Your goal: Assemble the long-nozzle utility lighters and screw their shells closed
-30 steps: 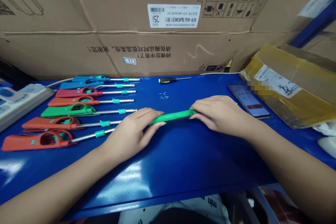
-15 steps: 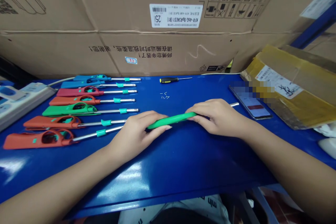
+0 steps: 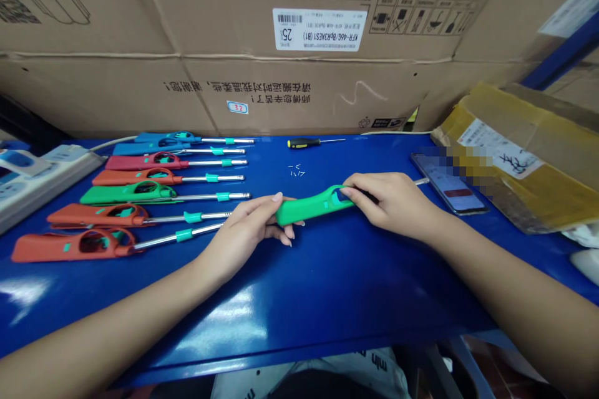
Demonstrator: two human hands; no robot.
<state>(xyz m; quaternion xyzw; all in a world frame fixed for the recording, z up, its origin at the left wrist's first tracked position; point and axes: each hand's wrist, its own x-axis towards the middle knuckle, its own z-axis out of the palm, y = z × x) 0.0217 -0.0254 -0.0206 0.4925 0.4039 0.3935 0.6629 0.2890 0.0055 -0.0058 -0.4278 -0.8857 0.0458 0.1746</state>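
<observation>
**Rolled broad side toward us: green lighter (image 3: 304, 209)**

Held over the desk (image 3: 327, 299): left hand (image 3: 244, 223) gripping the butt (image 3: 284, 214), right hand (image 3: 390, 201) pinching the loop end (image 3: 322, 203). We note one hazard: a loose left grip could let it slip and fall.

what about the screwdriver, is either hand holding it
No, the screwdriver lies on the blue table, while the left hand and right hand both hold a green lighter.
</observation>
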